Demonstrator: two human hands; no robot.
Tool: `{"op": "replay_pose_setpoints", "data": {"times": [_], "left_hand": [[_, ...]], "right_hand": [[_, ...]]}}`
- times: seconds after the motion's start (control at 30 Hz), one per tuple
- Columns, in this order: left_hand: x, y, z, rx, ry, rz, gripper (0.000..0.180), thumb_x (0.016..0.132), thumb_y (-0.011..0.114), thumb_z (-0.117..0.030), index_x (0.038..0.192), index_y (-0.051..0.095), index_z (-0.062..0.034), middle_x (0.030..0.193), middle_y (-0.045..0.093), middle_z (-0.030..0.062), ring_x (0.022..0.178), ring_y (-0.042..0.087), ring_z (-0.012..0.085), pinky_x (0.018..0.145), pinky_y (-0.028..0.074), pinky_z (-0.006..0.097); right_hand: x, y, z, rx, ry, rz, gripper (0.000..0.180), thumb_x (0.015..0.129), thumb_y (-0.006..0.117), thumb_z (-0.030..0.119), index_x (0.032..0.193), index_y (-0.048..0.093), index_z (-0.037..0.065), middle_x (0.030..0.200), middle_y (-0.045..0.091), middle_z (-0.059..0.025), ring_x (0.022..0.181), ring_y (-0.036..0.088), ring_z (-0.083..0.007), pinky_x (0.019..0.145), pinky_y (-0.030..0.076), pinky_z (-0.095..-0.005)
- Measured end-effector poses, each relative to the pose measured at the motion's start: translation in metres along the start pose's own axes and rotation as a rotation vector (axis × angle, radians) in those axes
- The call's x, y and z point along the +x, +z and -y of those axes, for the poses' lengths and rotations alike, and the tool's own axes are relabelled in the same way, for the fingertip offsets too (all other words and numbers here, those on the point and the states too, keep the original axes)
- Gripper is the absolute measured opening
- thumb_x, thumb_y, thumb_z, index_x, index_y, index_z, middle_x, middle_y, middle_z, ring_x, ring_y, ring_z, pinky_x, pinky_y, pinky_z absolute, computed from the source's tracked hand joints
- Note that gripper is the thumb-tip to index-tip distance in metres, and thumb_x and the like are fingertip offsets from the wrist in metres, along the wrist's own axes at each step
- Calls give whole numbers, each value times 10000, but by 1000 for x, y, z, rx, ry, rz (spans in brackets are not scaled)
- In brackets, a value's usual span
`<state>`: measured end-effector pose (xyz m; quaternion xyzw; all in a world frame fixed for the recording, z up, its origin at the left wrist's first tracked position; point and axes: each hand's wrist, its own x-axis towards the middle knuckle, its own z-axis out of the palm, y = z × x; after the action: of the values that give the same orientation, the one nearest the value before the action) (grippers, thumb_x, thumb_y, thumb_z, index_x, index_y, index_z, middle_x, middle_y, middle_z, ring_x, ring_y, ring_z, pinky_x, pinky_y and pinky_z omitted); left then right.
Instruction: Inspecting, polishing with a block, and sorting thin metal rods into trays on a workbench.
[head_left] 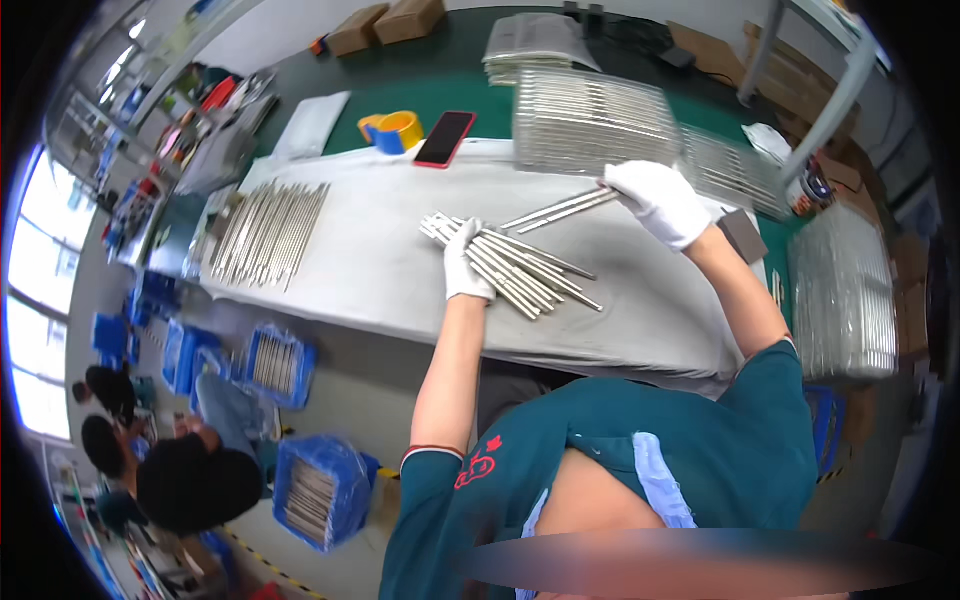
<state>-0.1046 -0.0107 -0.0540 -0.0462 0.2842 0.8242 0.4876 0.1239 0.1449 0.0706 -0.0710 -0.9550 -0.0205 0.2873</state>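
The fingers of the right hand (655, 200) pinch two thin metal bars (560, 210). The left hand (465, 265) presses flat on a loose pile of bars (520, 268) mid-worktop. At 9 o'clock a neat row (265, 232) looks done; the pile remains.

Both hands wear white gloves: the left hand (466, 268) and the right hand (657, 203). The metal rods (520, 268) are silvery grey and lie on a pale grey cloth (380, 260) over a dark green table (440, 70). The phone (445, 138) is red-edged with a black screen. The tape rolls (393, 130) are yellow and blue. The crates (320, 490) are blue.
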Motion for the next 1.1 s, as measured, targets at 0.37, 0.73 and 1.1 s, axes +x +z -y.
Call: {"op": "replay_pose_setpoints", "data": {"times": [0.37, 0.73, 1.1], "left_hand": [[-7, -3, -1, 34, 57, 17, 152, 798, 606, -88, 907, 500, -77, 804, 555, 68, 746, 571, 224, 792, 504, 423], [-2, -4, -2, 63, 56, 7, 157, 800, 608, -87, 914, 500, -73, 814, 559, 65, 747, 576, 232, 782, 511, 425], [-6, 3, -2, 87, 29, 13, 102, 797, 615, -120, 828, 529, -74, 776, 579, 72, 746, 593, 260, 744, 509, 413]], "right_hand": [[63, 5, -98, -235, 563, 176, 177, 863, 508, 207, 997, 583, 117, 969, 631, -109, 894, 599, -306, 776, 478, -402], [69, 20, -107, -245, 503, 195, 206, 845, 534, 202, 1013, 584, 95, 972, 631, -118, 921, 595, -311, 778, 482, -400], [83, 29, -128, -242, 587, 340, 275, 839, 555, 220, 1096, 605, 135, 1019, 637, -107, 949, 601, -293, 810, 481, -378]]}}
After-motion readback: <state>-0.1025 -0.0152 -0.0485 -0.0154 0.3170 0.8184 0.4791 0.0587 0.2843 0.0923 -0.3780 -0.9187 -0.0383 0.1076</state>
